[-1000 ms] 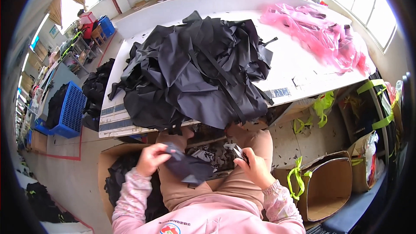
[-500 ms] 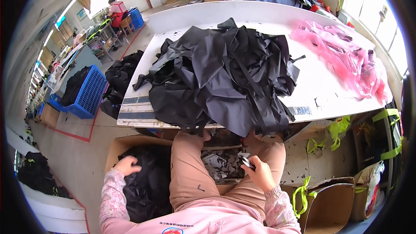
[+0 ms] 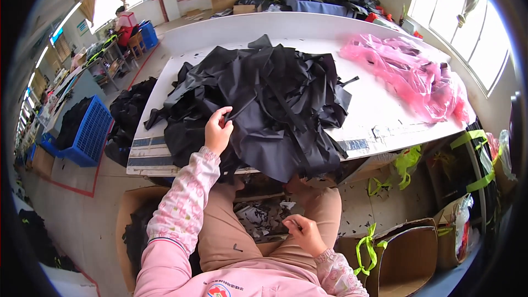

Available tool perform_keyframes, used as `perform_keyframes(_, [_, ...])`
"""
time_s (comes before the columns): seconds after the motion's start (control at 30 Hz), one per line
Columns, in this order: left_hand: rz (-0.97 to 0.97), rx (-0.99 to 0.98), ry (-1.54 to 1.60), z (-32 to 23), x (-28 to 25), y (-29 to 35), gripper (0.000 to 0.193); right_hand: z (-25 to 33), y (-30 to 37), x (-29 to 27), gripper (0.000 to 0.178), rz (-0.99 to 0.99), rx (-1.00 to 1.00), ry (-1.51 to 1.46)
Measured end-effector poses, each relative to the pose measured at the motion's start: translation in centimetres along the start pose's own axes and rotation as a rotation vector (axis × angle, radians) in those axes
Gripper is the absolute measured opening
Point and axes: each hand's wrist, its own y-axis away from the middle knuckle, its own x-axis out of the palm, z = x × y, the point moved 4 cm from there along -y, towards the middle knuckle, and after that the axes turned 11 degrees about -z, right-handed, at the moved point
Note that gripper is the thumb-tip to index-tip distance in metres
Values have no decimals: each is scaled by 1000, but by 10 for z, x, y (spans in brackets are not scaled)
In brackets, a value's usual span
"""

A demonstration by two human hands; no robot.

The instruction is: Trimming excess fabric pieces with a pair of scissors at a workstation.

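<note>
A large crumpled heap of black fabric [image 3: 258, 99] lies on the white table in front of me, its front edge hanging over. My left hand [image 3: 219, 131] is stretched out to the left part of the heap, thumb and forefinger closed on a fold of it. Above my lap, my right hand [image 3: 306, 235] is closed with the fingers curled. The small snips seen in it a moment earlier are almost wholly hidden now; only a dark bit shows at the fingers.
Left of my legs stands a cardboard box [image 3: 125, 225] with black fabric inside. Scraps [image 3: 258, 214] lie below between my knees. Pink plastic sheeting [image 3: 407, 77] covers the table's right side. An open carton [image 3: 410, 256] stands at right, a blue crate [image 3: 88, 137] at far left.
My left hand has moved from the box on the left up to the fabric heap and closed on it. My right hand has turned, hiding the snips. The view has shifted slightly.
</note>
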Motion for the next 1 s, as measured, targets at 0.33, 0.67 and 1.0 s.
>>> perform_keyframes(0.33, [695,624,164,-171,7,159,27,71,-62,-3,45,213,135,-719])
perform_keyframes(0.67, [540,-192,829,-120,-25,213,27,30,-25,18,30,161,375,-750])
perform_keyframes(1.0, [857,-968,694,-54,0,245,51,65,-24,-5,19,234,291,-995])
